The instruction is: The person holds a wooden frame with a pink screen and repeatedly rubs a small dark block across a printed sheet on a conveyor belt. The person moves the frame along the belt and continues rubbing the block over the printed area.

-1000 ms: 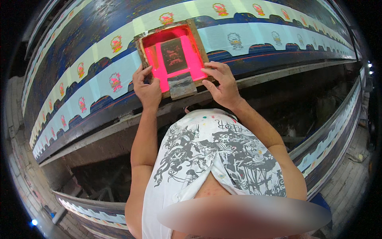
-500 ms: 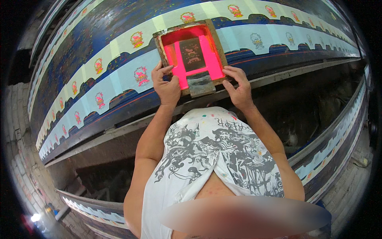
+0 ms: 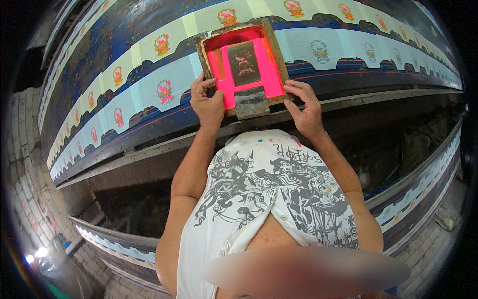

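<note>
A shallow wooden frame [image 3: 277, 56], its inside coated bright pink, sat over the near edge of a long table [image 3: 343, 77]; whether it rested there or was held just above could not be told. Within the frame was a dark rectangular panel [image 3: 245, 62] with a small pinkish design, and a worn grey block [image 3: 252, 102] crossed its near rail. At the frame's left, the left hand [image 3: 209, 108] gripped the near end of the rail with bent fingers; at its right, the right hand [image 3: 308, 110] held the opposite rail lightly between fingertips and thumb. Pale blue sheets [image 3: 185, 72] ran to either side of the frame, with pink prints to its left and greyer ones to its right. The frame looked stiff and fairly light; its wet-looking pink would probably be slippery and the thin panel easily damaged, so the outer rails seemed the safest hold
</note>
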